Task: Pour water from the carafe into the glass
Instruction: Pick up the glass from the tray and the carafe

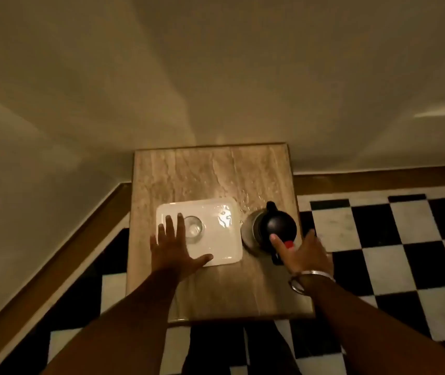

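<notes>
Two bare forearms reach forward from the bottom of the view over a small stone-patterned table [210,171] that stands on a black-and-white checkered floor [394,239]. On the right wrist sits a metal bangle [308,278]. The left hand [174,246] lies spread and flat, fingers apart and thumb out to the side, its palm over the near left corner of a white rectangular tray [216,247]; it grips nothing. Its fingertips end just beside the glass [193,229], which stands upright on the left part of the tray; whether they touch it cannot be told. The glass is clear, and whether it holds any water cannot be told. The right hand [301,251] is open too, fingers loosely apart, hanging over the near side of the carafe [270,230], with one finger stretched across the black lid and a red button [288,244] showing just beside it. The hand is not closed around the handle. The carafe stands upright on the table just right of the tray, near the table's right edge, its metal body showing under the black top and its spout pointing away from the person. Glints on the tray's far right part and on the tabletop beyond it look like wet patches. Past the table a plain pale wall [216,77] rises, with a wooden skirting board [378,177] along its foot.
</notes>
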### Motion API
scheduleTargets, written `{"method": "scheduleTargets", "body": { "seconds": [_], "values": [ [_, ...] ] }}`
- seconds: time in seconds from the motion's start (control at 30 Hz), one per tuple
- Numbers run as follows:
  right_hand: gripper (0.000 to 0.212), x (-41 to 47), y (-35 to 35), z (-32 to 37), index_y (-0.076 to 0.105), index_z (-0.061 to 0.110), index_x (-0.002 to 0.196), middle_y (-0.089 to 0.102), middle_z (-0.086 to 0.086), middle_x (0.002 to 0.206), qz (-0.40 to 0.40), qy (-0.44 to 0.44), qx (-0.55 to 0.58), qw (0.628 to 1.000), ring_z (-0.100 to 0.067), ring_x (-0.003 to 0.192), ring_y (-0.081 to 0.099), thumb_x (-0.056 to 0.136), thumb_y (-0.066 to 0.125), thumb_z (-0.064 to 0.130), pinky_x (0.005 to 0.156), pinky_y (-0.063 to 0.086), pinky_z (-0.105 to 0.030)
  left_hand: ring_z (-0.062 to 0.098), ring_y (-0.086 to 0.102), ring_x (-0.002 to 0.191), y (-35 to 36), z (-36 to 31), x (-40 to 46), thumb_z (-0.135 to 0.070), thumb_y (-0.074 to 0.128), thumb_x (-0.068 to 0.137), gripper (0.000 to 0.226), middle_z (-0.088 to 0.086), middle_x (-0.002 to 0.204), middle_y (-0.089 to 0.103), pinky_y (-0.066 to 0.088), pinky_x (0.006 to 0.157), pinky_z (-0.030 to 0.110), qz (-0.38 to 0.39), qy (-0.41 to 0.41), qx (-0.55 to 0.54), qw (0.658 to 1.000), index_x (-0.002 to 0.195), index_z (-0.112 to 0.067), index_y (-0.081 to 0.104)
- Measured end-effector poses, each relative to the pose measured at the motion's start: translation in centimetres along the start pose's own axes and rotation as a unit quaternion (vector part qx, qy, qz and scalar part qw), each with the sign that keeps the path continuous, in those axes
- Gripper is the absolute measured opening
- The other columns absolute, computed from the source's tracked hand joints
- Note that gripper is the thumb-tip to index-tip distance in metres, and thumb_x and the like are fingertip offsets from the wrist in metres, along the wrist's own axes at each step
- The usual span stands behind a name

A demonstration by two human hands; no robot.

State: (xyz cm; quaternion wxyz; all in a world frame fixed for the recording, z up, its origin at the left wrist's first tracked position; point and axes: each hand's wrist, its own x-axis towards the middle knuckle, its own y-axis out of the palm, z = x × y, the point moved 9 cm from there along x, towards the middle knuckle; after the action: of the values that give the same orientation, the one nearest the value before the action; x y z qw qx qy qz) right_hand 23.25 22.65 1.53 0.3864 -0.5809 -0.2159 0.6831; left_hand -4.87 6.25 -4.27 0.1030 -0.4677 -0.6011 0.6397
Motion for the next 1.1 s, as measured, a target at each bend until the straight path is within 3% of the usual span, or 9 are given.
{"method": "scheduleTargets", "body": {
  "seconds": [0.1,0.2,0.33,0.5,0.67,0.77,0.87,1.0,1.1],
  "values": [
    [0.114,0.0,4.2,-0.6,0.048,0.012,0.137,0.059,-0.019,0.136,0.056,0.088,0.221,0.970,-0.038,0.121,0.055,0.057,0.041,0.093,0.103,0.043,-0.046,0.038,0.018,0.145,2.1,1.0,1.2,-0.087,0.063,0.057,0.142,0.018,0.162,0.008,0.025,0.115,0.058,-0.006,-0.035,-0.045,0.998,0.151,-0.013,-0.014],
    [0.103,0.7,6.7,-0.6,0.045,0.014,0.142,0.056,-0.018,0.140,0.028,0.164,0.372,0.913,-0.038,0.126,0.052,0.067,0.046,0.086,0.105,0.039,-0.046,0.036,0.030,0.141,3.4,1.2,2.6,-0.075,0.076,0.058,0.137,0.017,0.159,0.023,0.033,0.111,0.057,-0.028,-0.045,-0.115,0.992,0.152,-0.007,0.002],
    [0.100,1.3,7.3,-1.1,0.040,0.019,0.146,0.055,-0.017,0.141,-0.015,0.193,0.414,0.889,-0.038,0.125,0.053,0.070,0.051,0.083,0.108,0.040,-0.052,0.034,0.041,0.135,4.2,0.8,4.3,-0.061,0.084,0.061,0.122,0.014,0.152,0.039,0.039,0.108,0.053,-0.068,-0.038,-0.190,0.979,0.150,-0.012,0.017],
    [0.123,1.8,7.1,-1.1,0.058,0.019,0.126,0.066,-0.012,0.120,-0.038,0.157,0.448,0.879,-0.033,0.109,0.063,0.031,0.050,0.097,0.100,0.049,-0.052,0.031,0.059,0.113,4.9,1.4,5.0,-0.044,0.086,0.067,0.083,0.004,0.127,0.061,0.050,0.095,0.050,-0.143,-0.080,-0.331,0.929,0.131,-0.030,0.036],
    [0.108,2.6,6.8,-2.0,0.065,0.020,0.110,0.071,-0.003,0.093,-0.051,0.115,0.431,0.894,-0.020,0.079,0.067,0.033,0.053,0.095,0.061,0.051,-0.027,0.024,0.060,0.109,5.5,2.1,5.1,-0.038,0.088,0.066,0.074,-0.002,0.121,0.063,0.046,0.097,0.040,-0.160,-0.098,-0.396,0.899,0.125,-0.029,0.044],
    [0.072,2.9,5.8,-2.4,0.064,0.026,0.081,0.069,-0.002,0.079,-0.067,0.103,0.416,0.901,-0.020,0.069,0.065,0.043,0.059,0.087,0.063,0.051,-0.032,0.021,0.060,0.107,4.9,2.4,4.3,-0.032,0.090,0.064,0.074,-0.004,0.117,0.064,0.045,0.092,0.034,-0.161,-0.078,-0.389,0.903,0.123,-0.029,0.046],
    [0.043,4.3,3.7,-2.0,0.061,0.025,0.073,0.067,-0.005,0.074,-0.064,0.078,0.371,0.923,-0.020,0.066,0.063,0.069,0.069,0.067,0.063,0.050,-0.033,0.020,0.058,0.109,3.3,2.9,2.9,-0.026,0.090,0.064,0.075,-0.001,0.120,0.063,0.045,0.091,0.033,-0.184,-0.048,-0.369,0.910,0.125,-0.023,0.048],
    [0.063,5.9,-0.3,-0.1,0.059,0.007,0.055,0.059,-0.010,0.050,-0.050,0.011,0.250,0.967,-0.027,0.052,0.058,0.067,0.070,0.067,0.052,0.040,-0.031,0.013,0.052,0.105,0.6,3.1,1.0,-0.022,0.092,0.060,0.079,0.003,0.119,0.058,0.044,0.088,0.028,-0.211,-0.042,-0.367,0.905,0.126,-0.024,0.047],
    [0.068,4.1,-3.0,1.8,0.058,0.005,0.051,0.058,-0.011,0.047,-0.014,-0.051,0.180,0.982,-0.027,0.048,0.056,0.059,0.072,0.070,0.052,0.043,-0.033,0.009,0.051,0.098,-1.6,2.7,-0.9,-0.025,0.092,0.055,0.080,-0.002,0.115,0.051,0.040,0.080,0.015,-0.224,-0.049,-0.381,0.896,0.122,-0.032,0.047]
  ]
}}
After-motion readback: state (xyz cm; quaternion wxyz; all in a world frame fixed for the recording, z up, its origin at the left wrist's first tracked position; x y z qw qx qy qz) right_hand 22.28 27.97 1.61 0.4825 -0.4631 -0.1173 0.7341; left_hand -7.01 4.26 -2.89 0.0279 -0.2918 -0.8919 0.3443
